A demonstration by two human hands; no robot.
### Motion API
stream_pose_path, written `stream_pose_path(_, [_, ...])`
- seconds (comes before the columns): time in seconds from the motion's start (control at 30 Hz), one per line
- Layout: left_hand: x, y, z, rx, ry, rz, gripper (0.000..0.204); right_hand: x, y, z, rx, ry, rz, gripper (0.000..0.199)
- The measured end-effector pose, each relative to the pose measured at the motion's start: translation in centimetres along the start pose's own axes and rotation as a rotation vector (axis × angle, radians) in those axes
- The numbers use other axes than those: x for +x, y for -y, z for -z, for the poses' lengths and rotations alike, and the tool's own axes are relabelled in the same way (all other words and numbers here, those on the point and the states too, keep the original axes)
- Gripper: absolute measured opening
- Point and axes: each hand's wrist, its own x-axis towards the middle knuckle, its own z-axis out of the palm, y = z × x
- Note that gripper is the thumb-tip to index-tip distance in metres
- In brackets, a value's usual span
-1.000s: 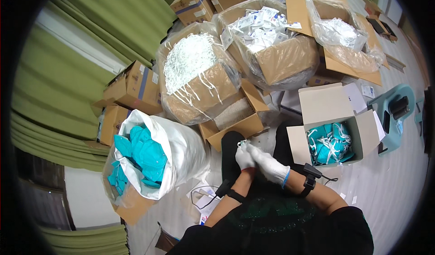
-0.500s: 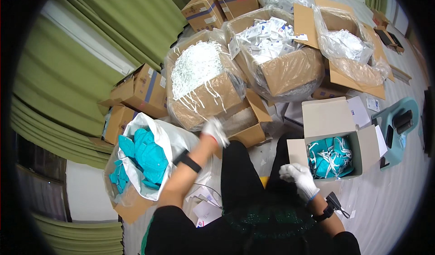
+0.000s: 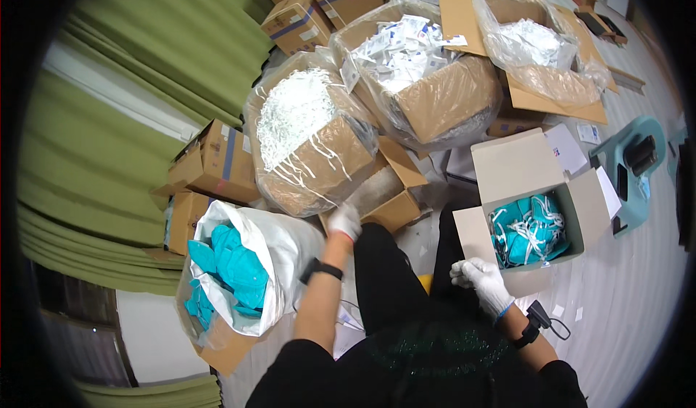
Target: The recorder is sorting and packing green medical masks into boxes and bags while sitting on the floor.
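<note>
My left hand [image 3: 345,221], in a white glove, is at the near edge of a plastic-lined carton full of white straps [image 3: 293,118]. Several straps hang over that edge, and one trails toward the glove. Motion smears its fingers, so what they hold cannot be made out. My right hand [image 3: 481,283], also gloved, is above my thigh with fingers curled together; anything in them is too small to tell. Beside it an open box [image 3: 511,147] holds teal masks [image 3: 528,230] with white straps. Teal mask bodies [image 3: 235,266] without visible straps fill a white sack [image 3: 290,252] on the left.
Behind stand a lined carton of white packets [image 3: 409,49] and another lined carton of white pieces [image 3: 536,42]. A smaller open carton [image 3: 391,190] lies between. Closed cartons [image 3: 297,23] are stacked at the back. A blue-green stool [image 3: 638,147] with dark items stands right.
The view has shifted somewhat. My left hand is lower, nearer my knee, and its forearm is more upright. My right hand stays by the mask box with fingers drawn together.
</note>
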Motion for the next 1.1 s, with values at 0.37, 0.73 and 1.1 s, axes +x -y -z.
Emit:
stream_pose_path(0.37, [-2.5, -5.3, 11.0, -2.594, -0.011, 1.26, 0.029, 2.9, 3.9, 4.0, -0.533, -0.236, 0.279, 0.027])
stream_pose_path(0.73, [-3.9, -6.5, 9.6, -2.896, -0.131, 1.177, 0.024, 10.0, 3.3, 22.0, -1.708, -0.689, -0.031, 0.038])
stream_pose_path(1.1, [-1.8, -5.4, 13.1, -2.689, 0.015, 1.053, 0.02, 3.6, 8.6, 16.0, -0.678, -0.789, 0.413, 0.027])
